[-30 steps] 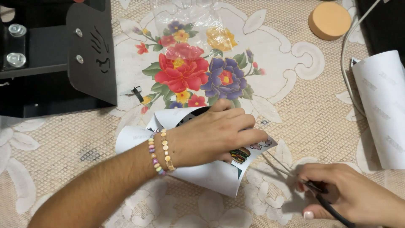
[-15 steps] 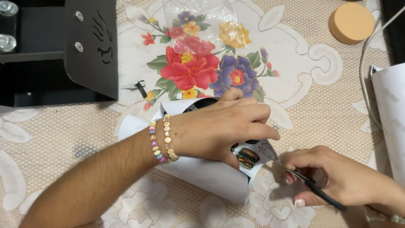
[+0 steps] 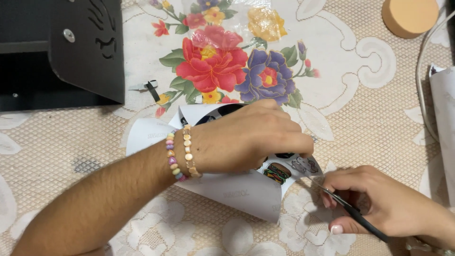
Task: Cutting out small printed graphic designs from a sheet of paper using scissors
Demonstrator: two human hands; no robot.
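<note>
Two hands work over a curled white sticker sheet point(image 3: 237, 189) on a bench point(image 3: 379, 123) covered with a beige lace cloth, whose printed flower bouquet point(image 3: 227, 61) of red, purple and yellow sits at twelve o'clock.

At about ten o'clock a black machine point(image 3: 71, 47) with a rounded black plate and a silver screw fills the corner. Just right of it, a small black-and-white scrap point(image 3: 149, 89) lies on the cloth.

The left hand point(image 3: 246, 137), with two bead bracelets point(image 3: 182, 154) on its wrist, lies flat and spread on the sheet, pressing it down, fingers pointing toward three o'clock. The sheet's long axis runs from ten o'clock to four o'clock; its lower edge curls upward, showing the plain white backing with faint grey print. Its printed face shows dark round shapes under the hand.

At the sheet's right end, near four o'clock from the left hand, a small burger-shaped sticker point(image 3: 277, 171) in brown and yellow sits beside a grey outlined sticker point(image 3: 305, 165).

The right hand point(image 3: 379, 204) is closed around thin dark tweezers point(image 3: 346, 206), whose tip points toward ten o'clock and touches the sheet's right corner.

At one o'clock a round tan disc point(image 3: 410, 16) rests on the cloth. A pale cable point(image 3: 419, 80) curves down the right side, beside a white paper roll point(image 3: 443, 123) at the three o'clock edge.
</note>
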